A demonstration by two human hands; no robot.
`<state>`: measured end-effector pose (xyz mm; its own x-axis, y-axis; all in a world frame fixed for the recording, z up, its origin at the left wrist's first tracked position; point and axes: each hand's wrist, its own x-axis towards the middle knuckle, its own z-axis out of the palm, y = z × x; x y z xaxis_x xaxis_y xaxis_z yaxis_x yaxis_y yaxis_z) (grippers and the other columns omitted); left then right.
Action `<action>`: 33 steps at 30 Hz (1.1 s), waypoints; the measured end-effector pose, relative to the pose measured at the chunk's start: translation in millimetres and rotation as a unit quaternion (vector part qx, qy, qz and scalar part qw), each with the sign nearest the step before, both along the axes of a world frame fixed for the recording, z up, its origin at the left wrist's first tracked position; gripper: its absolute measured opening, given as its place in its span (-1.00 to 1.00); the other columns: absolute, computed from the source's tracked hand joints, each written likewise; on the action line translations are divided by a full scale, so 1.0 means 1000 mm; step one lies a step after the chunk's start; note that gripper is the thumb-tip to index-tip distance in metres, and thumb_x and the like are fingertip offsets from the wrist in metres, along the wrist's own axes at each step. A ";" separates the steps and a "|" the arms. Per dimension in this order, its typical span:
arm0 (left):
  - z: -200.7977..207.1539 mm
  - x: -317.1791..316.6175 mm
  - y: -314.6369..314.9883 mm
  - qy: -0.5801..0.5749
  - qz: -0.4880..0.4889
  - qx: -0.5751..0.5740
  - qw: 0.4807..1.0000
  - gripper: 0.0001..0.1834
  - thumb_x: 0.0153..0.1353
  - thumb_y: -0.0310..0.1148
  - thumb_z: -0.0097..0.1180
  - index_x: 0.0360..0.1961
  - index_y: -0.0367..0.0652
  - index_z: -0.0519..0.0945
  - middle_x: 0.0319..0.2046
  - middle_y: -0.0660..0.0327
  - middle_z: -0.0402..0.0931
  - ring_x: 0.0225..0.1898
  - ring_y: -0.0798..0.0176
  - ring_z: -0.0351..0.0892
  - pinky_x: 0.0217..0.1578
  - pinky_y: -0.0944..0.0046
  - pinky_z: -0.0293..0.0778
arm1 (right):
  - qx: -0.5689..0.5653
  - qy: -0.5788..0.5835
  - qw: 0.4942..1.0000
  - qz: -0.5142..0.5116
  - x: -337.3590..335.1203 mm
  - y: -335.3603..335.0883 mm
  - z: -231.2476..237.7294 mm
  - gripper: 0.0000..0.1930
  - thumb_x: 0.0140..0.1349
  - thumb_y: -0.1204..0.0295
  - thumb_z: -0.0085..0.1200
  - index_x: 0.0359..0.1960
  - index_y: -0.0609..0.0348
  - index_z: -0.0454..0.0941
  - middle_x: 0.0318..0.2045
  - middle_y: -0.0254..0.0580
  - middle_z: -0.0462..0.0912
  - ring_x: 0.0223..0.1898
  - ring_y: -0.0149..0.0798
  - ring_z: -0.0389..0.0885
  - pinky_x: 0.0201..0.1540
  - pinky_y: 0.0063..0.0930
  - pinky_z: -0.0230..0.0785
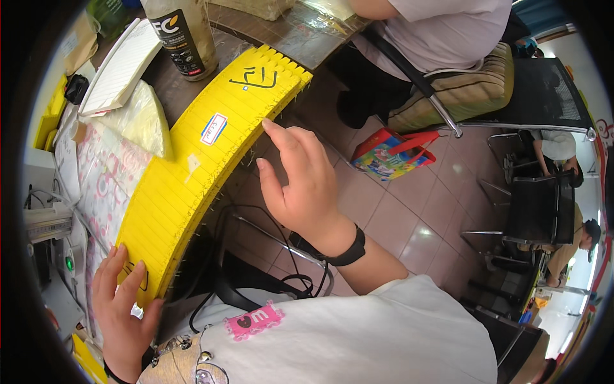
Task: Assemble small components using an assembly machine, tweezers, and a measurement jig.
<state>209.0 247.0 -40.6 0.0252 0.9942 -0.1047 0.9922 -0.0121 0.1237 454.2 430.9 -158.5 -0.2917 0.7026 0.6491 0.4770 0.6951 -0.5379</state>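
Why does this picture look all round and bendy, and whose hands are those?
There's no robot here. A person wears a wide, fisheye camera on their head, looking down, so straight things bend near the edges. The hands are that person's own.

The left hand rests its fingertips on the near end of a long yellow ribbed piece. The right hand is open by its edge; I can't tell whether a fingertip touches it. Neither hand seems to be gripping anything.

Also on the table are a bottle with a black label, some white paper and a clear plastic bag. A colourful bag stands on the floor.
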 end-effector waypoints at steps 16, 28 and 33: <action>0.001 0.002 0.002 -0.016 0.008 -0.002 1.000 -0.33 -0.36 -0.59 0.31 -0.05 -0.14 0.48 0.15 -0.05 0.31 0.19 -0.18 0.27 0.16 -0.04 0.18 | -0.056 0.008 0.998 -0.014 0.006 0.009 0.001 -0.46 0.04 0.52 0.10 0.13 0.24 0.31 -0.15 0.00 0.42 -0.15 -0.01 0.43 -0.10 -0.28 0.35; 0.002 0.002 0.002 -0.004 0.008 -0.005 1.000 -0.33 -0.36 -0.59 0.31 -0.05 -0.12 0.48 0.16 -0.04 0.31 0.19 -0.17 0.27 0.16 -0.04 0.18 | -0.038 0.010 0.999 -0.034 0.009 0.019 -0.002 -0.44 0.05 0.56 0.11 0.16 0.24 0.31 -0.15 -0.06 0.43 -0.20 -0.21 0.40 -0.30 -0.50 0.31; 0.000 0.001 0.000 -0.004 0.013 -0.005 1.000 -0.33 -0.36 -0.59 0.31 -0.05 -0.11 0.49 0.16 -0.03 0.31 0.20 -0.16 0.26 0.17 -0.05 0.17 | -0.033 0.005 0.999 -0.035 0.011 0.022 -0.005 -0.44 0.06 0.55 0.10 0.17 0.24 0.30 -0.14 -0.06 0.42 -0.20 -0.22 0.40 -0.30 -0.51 0.30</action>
<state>210.0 247.4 -40.5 -0.0008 0.9934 -0.1148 0.9912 0.0159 0.1314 464.8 452.7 -163.3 -0.2343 0.7616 0.6042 0.5166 0.6240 -0.5862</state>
